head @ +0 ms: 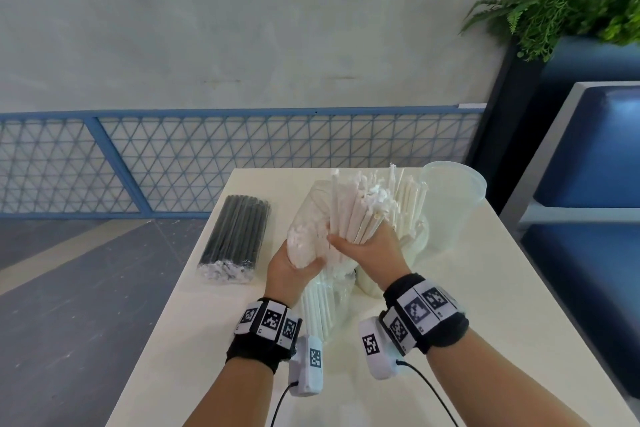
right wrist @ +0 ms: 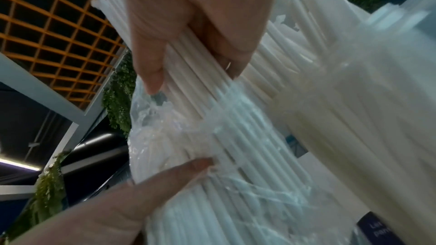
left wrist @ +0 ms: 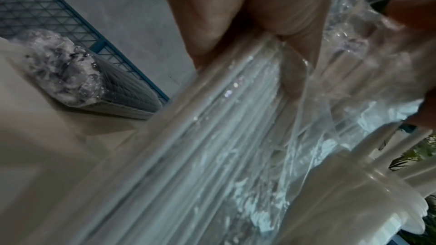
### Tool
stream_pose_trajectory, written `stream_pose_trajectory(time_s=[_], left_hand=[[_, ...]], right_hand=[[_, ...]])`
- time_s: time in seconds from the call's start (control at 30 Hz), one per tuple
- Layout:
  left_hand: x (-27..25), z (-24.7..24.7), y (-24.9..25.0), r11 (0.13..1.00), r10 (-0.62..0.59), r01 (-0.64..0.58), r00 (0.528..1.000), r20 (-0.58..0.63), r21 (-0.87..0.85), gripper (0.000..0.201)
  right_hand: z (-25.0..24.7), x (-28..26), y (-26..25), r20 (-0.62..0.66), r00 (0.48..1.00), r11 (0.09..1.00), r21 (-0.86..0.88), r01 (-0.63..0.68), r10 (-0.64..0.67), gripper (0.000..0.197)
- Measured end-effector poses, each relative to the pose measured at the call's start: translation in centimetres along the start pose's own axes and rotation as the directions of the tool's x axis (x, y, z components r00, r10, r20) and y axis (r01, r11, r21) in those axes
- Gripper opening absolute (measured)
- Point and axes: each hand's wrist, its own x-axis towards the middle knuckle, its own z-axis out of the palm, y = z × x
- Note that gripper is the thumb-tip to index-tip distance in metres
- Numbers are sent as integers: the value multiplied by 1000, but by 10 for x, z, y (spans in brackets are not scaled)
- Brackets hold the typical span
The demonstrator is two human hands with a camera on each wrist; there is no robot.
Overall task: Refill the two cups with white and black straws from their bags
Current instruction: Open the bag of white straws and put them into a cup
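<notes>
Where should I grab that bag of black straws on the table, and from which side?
Grip the bag of black straws round its middle, coming from above with the hand across its length. It lies flat, long and narrow, on the table, and a mid-length hold should keep it balanced.

Glossy, crinkled clear plastic bag [left wrist: 235,137]; matt, seemingly paper white straws [head: 349,215].

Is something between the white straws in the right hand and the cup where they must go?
Nothing solid visibly blocks them. The right hand grips the white straws beside the cup with white straws. Only the clear bag, held by the left hand, still wraps their lower ends.
</notes>
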Motion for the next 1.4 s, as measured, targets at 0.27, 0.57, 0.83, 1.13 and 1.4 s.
stream_pose_trajectory(time_s=[0.27, 0.57, 0.83, 1.13, 1.4], left_hand=[[-2, 3, 2, 1000, -6, 5, 1000, 23, 20, 40], [1, 0, 1, 999, -28, 27, 999, -30, -33, 37], [0, 0, 3, 999, -39, 36, 997, -60, -41, 39], [-4, -1, 6, 1000, -4, 3, 999, -32, -27, 44], [-8, -2, 9, 999, -18, 18, 1000, 6, -42, 41]], right_hand=[[-17, 23, -25, -349, 928, 950, 310, -13, 127, 22], [-60, 42, -47, -472, 862, 849, 519, 100, 187, 3], [-74, 43, -46, -578, 785, 865, 488, 114, 223, 26], [-61, 39, -34, -541, 840, 996, 53, 76, -35, 25], [-41, 38, 20, -379, 905, 980, 49, -191, 195, 41]])
